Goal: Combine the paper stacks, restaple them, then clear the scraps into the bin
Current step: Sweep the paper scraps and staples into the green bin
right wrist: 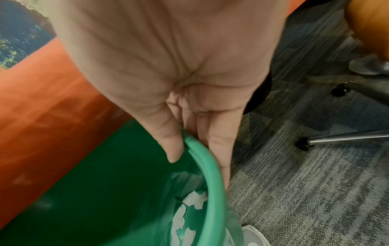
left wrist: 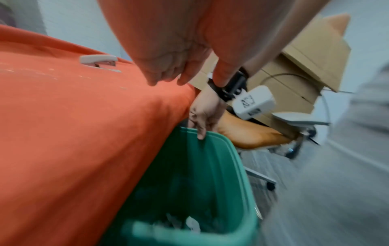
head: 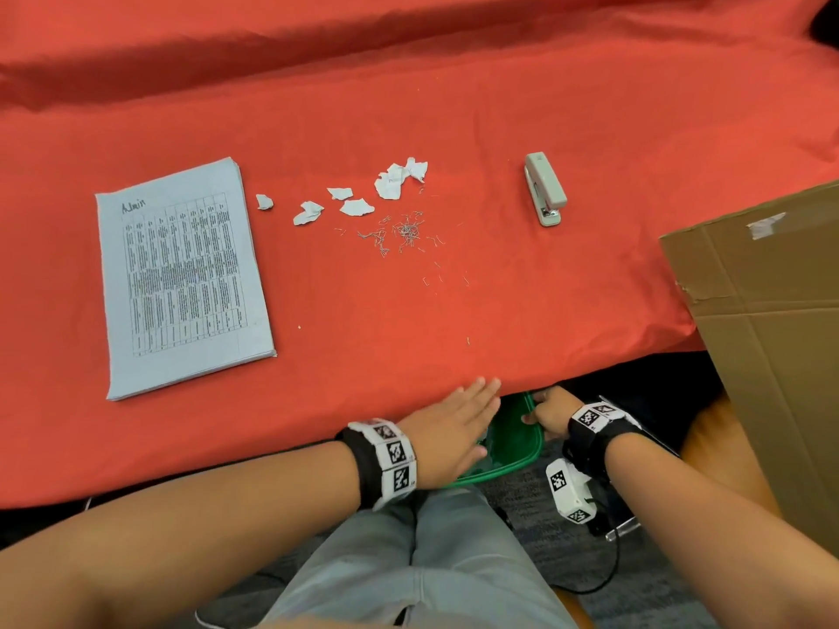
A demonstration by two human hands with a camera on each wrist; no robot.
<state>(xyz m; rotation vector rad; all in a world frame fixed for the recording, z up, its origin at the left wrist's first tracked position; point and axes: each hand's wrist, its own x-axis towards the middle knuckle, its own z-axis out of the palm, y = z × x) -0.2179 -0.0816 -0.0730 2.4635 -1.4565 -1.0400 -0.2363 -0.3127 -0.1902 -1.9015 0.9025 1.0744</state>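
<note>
A printed paper stack lies on the red tablecloth at the left. Torn paper scraps and loose staples lie in the middle, with a grey stapler to their right. A green bin sits below the table's front edge; my right hand grips its rim, thumb inside and fingers outside. White paper scraps lie at the bin's bottom. My left hand hovers flat at the table edge above the bin, fingers straight and holding nothing.
A brown cardboard box stands at the right, overlapping the table's corner. Office-chair legs with castors and an orange seat are on the grey carpet right of the bin. My grey-trousered legs are under the table edge.
</note>
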